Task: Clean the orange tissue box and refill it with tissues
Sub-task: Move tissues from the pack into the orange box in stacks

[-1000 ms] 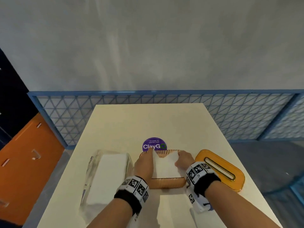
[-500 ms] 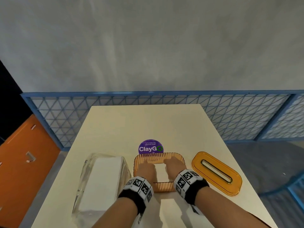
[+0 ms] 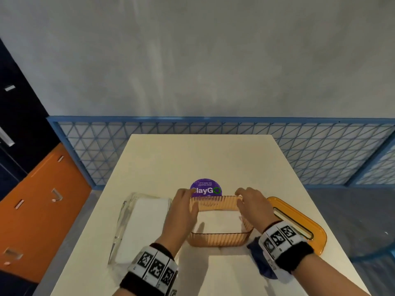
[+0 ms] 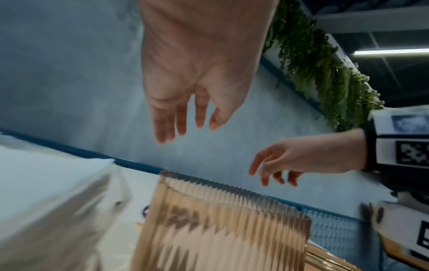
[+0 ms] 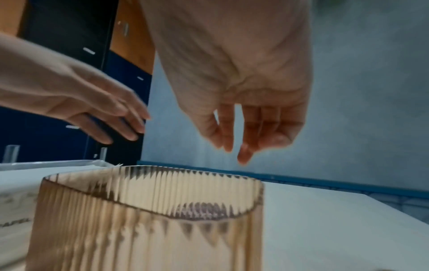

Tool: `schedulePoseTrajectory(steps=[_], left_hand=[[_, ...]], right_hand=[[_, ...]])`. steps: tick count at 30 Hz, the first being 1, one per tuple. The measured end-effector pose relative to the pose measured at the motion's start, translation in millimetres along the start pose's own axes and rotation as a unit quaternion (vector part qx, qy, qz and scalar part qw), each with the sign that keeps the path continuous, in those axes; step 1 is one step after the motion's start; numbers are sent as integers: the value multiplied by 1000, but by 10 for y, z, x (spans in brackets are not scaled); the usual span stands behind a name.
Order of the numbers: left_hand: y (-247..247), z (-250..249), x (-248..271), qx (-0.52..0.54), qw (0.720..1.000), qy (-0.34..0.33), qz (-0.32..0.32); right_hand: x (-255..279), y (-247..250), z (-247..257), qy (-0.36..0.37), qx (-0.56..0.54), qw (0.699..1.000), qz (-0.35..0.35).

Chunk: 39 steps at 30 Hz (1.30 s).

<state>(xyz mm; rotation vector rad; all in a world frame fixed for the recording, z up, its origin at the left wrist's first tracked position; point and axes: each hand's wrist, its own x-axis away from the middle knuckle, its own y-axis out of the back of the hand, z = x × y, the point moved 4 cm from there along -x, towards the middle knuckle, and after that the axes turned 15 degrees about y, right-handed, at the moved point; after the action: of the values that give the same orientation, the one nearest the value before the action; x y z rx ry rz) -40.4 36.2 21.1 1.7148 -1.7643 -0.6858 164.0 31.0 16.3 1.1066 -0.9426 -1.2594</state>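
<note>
Orange tissue box (image 3: 215,240): tissues now inside, seemingly; left hand (image 3: 181,212) and right hand (image 3: 254,207) lifted clear, fingers released; lid (image 3: 299,227) pending.

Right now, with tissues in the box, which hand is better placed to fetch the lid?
Probably the right hand. The orange lid lies on the table just right of the tissue box, beside that wrist, and the grip is empty. The left hand would have to cross over the box.

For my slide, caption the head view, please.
Both hands, left and right, hover open over the tissue-filled orange box, lid alongside.
</note>
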Motion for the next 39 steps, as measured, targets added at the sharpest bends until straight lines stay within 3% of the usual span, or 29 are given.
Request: schedulePoseTrajectory(steps=[2,3,6,8,13,17,24,32,39], left_hand=[[229,217,76,-9,996,48,-71],[292,356,88,-36,991,95,-88],[290,692,84,-135,962,233,-50],[225,771,88,-178,948,264,-18],[146,819,83,-272,925,266,-18],[164,850,47,-265,925,271,-23],[186,854,7,-197,937,287,-17],[67,842,9,-298,914,276,-6],[513,834,-43,-230,941,244,-46]], right_hand=[[95,50,-159,-30,-16,998,-50],[126,-2,-238,-51,-32,997,-38],[182,-291,-368,-112,-108,986,60],[202,-408,-354,-116,-151,979,80],[253,-482,-308,-126,-204,970,31],[261,-503,-293,-130,-211,969,10],[249,-527,-288,-139,-194,971,13],[252,-513,-268,-144,-187,971,25],[236,-539,-320,-126,-173,976,43]])
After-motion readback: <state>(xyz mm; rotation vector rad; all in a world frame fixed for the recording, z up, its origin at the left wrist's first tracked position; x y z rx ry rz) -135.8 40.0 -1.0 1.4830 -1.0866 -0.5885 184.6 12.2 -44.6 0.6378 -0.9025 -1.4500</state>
